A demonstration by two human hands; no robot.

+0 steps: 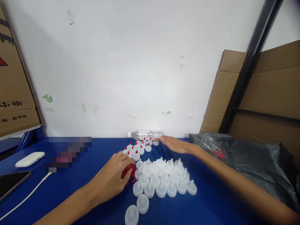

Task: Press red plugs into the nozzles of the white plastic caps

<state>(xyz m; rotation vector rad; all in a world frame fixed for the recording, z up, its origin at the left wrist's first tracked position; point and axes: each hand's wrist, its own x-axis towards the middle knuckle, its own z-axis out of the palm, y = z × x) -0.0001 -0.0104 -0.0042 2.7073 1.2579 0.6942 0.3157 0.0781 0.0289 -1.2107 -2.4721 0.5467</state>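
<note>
My left hand (114,173) is curled over a small pile of red tip caps (134,180), thumb and fingers drawn close together at the pile. A red cap seems to be between the fingertips, though the pile behind makes this hard to see. My right hand (172,143) stretches out flat at the back, fingertips at a white nozzle lid (156,143) in the rear group. In that group, several white lids with red tips (141,150) stand upright. A heap of white nozzle lids (166,180) without red tips lies between my arms, with several loose ones toward the front.
A clear plastic bottle (145,134) lies against the wall behind the lids. On the left are a white case (30,159), a phone (12,184) and a white cable (28,197). A grey plastic bag (253,162) and cardboard (269,87) stand on the right.
</note>
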